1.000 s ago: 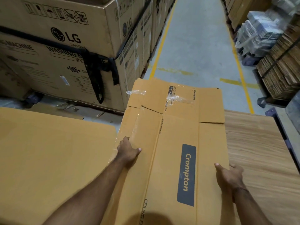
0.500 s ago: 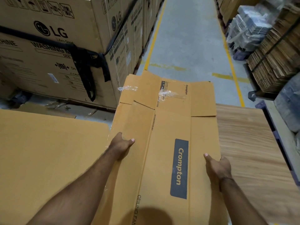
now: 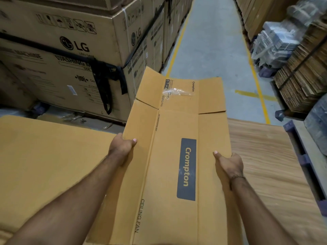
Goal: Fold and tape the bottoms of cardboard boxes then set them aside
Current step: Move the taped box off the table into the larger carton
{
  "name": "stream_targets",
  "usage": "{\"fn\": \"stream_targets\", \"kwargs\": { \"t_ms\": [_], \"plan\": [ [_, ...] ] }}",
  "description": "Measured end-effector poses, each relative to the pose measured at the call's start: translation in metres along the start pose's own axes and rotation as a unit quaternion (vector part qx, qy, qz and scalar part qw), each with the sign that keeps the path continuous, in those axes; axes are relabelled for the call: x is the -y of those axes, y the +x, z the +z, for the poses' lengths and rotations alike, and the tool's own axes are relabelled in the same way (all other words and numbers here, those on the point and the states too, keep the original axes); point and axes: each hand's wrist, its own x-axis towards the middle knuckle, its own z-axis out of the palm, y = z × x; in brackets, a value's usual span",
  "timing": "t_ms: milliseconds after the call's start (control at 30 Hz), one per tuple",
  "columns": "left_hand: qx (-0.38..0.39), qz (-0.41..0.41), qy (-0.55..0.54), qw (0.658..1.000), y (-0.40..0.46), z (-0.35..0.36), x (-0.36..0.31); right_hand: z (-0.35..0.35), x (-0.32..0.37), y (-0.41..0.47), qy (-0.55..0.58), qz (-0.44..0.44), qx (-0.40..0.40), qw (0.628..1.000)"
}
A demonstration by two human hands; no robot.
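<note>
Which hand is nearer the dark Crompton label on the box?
Right. The right hand grips the box edge just right of the Crompton label; the left hand grips the opposite edge, farther left, beyond a fold line.

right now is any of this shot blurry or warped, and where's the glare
Head view: wide-angle bending bows the LG cartons and floor lines; the right-edge cardboard stacks smear with blur; the Crompton box stays sharp; glare glints off its clear tape; lighting dim.
</note>
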Motion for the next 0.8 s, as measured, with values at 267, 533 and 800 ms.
{"fn": "stream_targets", "kwargs": {
  "t_ms": [267,533,800],
  "plan": [
    [-0.105,0.020,-0.045,0.993,-0.069,-0.075,-0.023,-0.022,0.065,-0.032,0.005,-0.086,0.049,0.995],
    [-0.220,-0.028,-0.103,0.970,-0.181,-0.175,0.001,-0.033,0.123,-0.114,0.001,-0.166,0.137,0.977],
    [-0.333,-0.104,-0.176,0.920,-0.307,-0.274,0.127,0.025,0.123,-0.249,-0.023,-0.264,0.262,0.928]
  ]
}}
